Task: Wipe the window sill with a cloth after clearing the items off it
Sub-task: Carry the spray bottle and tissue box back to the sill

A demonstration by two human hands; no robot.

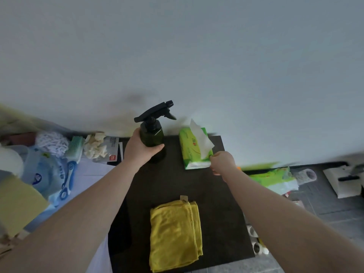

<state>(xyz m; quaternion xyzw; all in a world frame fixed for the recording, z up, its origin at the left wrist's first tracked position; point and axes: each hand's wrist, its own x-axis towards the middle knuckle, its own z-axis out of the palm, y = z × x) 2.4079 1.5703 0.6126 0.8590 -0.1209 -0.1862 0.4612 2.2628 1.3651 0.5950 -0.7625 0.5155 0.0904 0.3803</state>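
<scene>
Left hand fingers wrapped around the body of the spray bottle, thumb across the front; bottle upright at the far edge of the dark sill, close to the wall. Right hand fingers pinched tight on the near right corner of the tissue pack; pack lies flat on the sill, far right corner, right edge near the sill edge.

Bottle and pack sit apart, bare dark strip between them. Cloth lies folded at the near end of the sill, clear of both hands; open sill surface between cloth and the two items.

Materials: bottle is dark green translucent plastic with a black trigger head; pack is green soft wrap with one white sheet sticking up; cloth is yellow, fuzzy weave, stitched hem, small tag at its far edge; sill is matte, dark, rectangular.

Count on sill: 1 bottle, 1 tissue pack, 1 cloth.

Left of the sill: cluttered pile, blue wipes pack, white mop head. Right, on the floor: a second green tissue pack.
</scene>
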